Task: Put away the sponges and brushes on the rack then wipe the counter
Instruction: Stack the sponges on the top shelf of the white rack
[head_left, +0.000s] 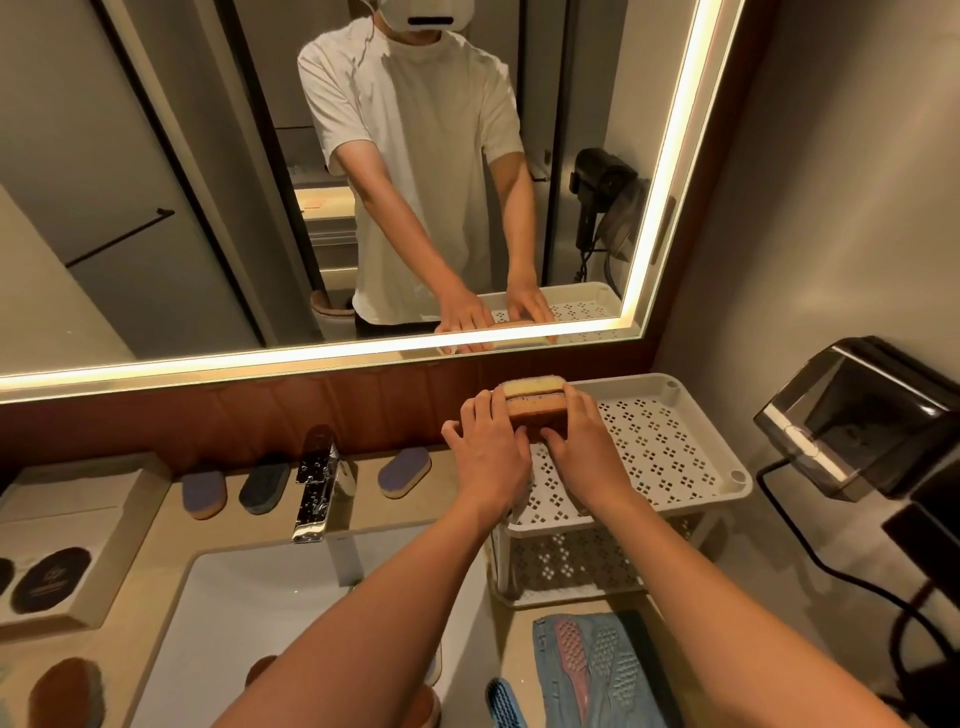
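Both hands work at the back left corner of the white rack's (737, 480) top tier, with a stack of sponges (535, 402) between them. The left hand (488, 452) presses fairly straight fingers against the stack's left end, thumb spread away. The right hand (584, 441) grasps the other end, fingers over the top and thumb tucked at the front. The stack sits low over the perforated tray; I cannot tell whether it rests on it yet.

The layers look loose, kept together mostly by pressure from the sides. If one hand lets go first, the yellow top sponge could slide off and drop over the rack's left edge onto the bench (369, 506), or toward the sink (249, 623). The rack also looks light, so a hard push into the corner might shift it.

Three more sponges (404, 473) lie along the back of the bench on either side of the faucet (317, 488), and brushes (65, 691) sit at the near left, so most of the tidying is not yet done.
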